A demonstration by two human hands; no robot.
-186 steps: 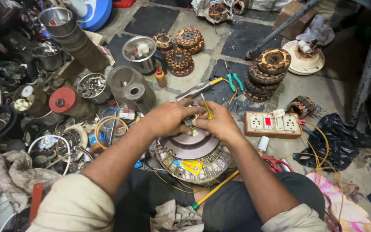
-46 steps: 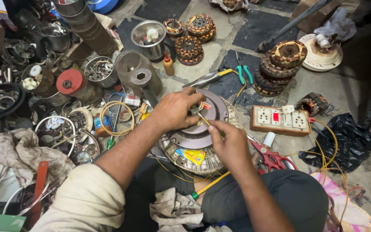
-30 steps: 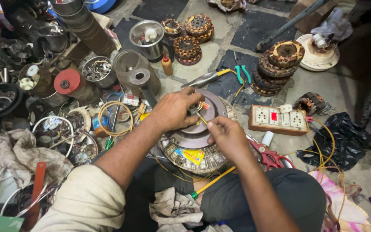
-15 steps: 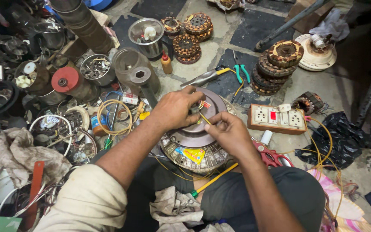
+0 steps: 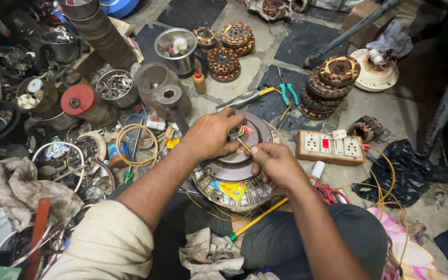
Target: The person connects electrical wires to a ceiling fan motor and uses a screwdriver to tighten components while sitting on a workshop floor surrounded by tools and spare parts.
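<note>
Both hands have barely shifted: the left hand (image 5: 211,136) pinches the coloured wires (image 5: 245,130) on the fan motor (image 5: 234,171), the right hand (image 5: 276,163) grips a thin lead. The step looks like wire joining, calling next for steady fingertip work.

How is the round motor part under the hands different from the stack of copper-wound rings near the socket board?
The motor part is one wide, flat disc with a smooth metal centre and a yellow sticker; the stack of rings is several smaller pieces piled up, showing brown windings. Both hands touch the motor part; nobody touches the stack. Both are round.
</note>
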